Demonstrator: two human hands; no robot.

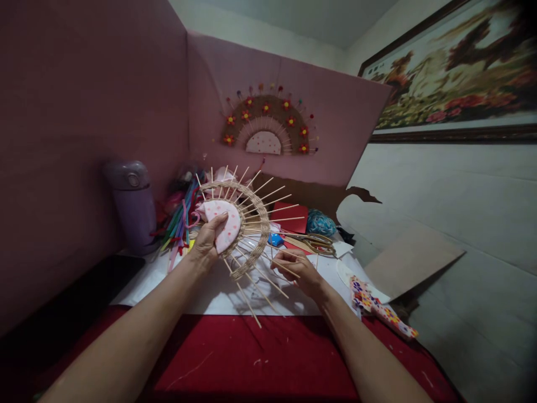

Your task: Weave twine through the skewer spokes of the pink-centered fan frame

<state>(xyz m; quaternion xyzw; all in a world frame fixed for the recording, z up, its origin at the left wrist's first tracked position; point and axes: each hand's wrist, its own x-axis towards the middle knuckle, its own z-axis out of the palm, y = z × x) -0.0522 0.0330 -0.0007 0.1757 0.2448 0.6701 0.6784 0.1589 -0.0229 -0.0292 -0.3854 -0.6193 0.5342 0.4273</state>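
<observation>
The fan-shaped weaving (264, 221) is held above the white sheet (201, 298); its half-round centre (230, 230) is pale pink cloth with darker dots, and thin sticks (298, 218) spread through a tan braided band (254, 259). The left hand (207, 238) clamps this centre; the right hand (301, 271) has fingers together beside the sticks, though I cannot tell what they grip.

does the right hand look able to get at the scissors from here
Probably yes: the scissors lie just beyond the right hand, apparently uncovered, though it would first have to leave the thin stick.

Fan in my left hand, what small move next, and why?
Perhaps your right hand could weave another row outside the woven band, since the sticks stand bare beyond it and the wall fan has a broader one.
</observation>
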